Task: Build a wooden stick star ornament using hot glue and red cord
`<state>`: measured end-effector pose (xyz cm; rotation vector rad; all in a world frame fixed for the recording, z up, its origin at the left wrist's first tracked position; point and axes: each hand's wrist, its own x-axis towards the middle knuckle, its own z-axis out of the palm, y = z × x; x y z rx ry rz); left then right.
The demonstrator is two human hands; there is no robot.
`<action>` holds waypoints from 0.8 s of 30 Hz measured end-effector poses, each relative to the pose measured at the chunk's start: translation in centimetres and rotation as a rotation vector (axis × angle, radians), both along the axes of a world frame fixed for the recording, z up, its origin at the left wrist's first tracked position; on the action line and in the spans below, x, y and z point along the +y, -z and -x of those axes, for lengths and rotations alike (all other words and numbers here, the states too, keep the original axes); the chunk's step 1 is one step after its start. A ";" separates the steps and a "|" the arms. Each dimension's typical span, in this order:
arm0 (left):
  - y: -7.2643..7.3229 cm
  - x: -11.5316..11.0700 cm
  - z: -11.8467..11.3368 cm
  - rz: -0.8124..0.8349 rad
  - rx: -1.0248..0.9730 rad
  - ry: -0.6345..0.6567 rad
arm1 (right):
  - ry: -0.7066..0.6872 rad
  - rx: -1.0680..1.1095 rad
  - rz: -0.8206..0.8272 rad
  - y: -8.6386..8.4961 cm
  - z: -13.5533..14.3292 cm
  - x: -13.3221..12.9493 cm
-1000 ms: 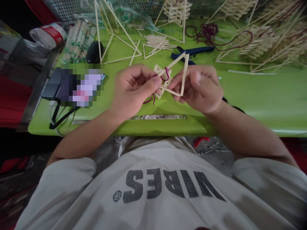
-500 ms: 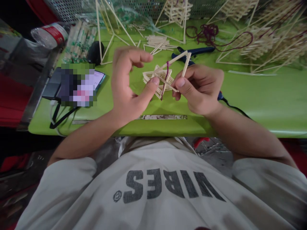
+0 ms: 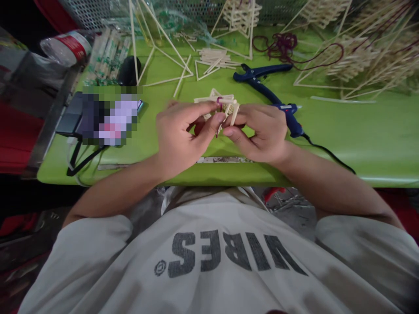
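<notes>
In the middle of the view, my right hand (image 3: pixel 260 131) grips a small triangle of thin wooden sticks (image 3: pixel 235 114) by one side between thumb and fingers. A short purple yarn (image 3: pixel 219 103) is looped around another of its sticks. My left hand (image 3: pixel 186 131) closes thumb and forefinger at that yarn, close to my right fingertips. Just beneath and behind lies a stack of similar stick triangles (image 3: pixel 213 93), partly hidden by my hands and the held triangle.
Blue cutters (image 3: pixel 262 72) and a blue glue gun (image 3: pixel 290 120) lie to the right. Loose sticks (image 3: pixel 214 59), a large stick frame (image 3: pixel 165 83) and tangled purple yarn (image 3: pixel 284 43) are behind. At left are a phone (image 3: pixel 119 117), a bottle (image 3: pixel 67 48) and bundled sticks (image 3: pixel 108 56).
My left hand has moved right and its fingers have closed at the yarn. My right hand has come left and lower, tilting the triangle down, uncovering the cutters and glue gun.
</notes>
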<state>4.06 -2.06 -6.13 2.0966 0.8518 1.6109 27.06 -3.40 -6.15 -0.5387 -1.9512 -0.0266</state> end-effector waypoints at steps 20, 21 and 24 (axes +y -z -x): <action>0.3 1.0 -1.0 0.005 -0.206 0.109 | 0.155 -0.051 0.043 0.6 -0.5 -0.1; 0.4 1.1 -1.1 -0.002 -0.208 0.110 | 0.150 -0.041 0.019 0.7 -0.5 0.0; 0.5 1.5 -1.1 -0.022 -0.207 0.129 | 0.126 -0.021 -0.045 0.5 -0.4 0.4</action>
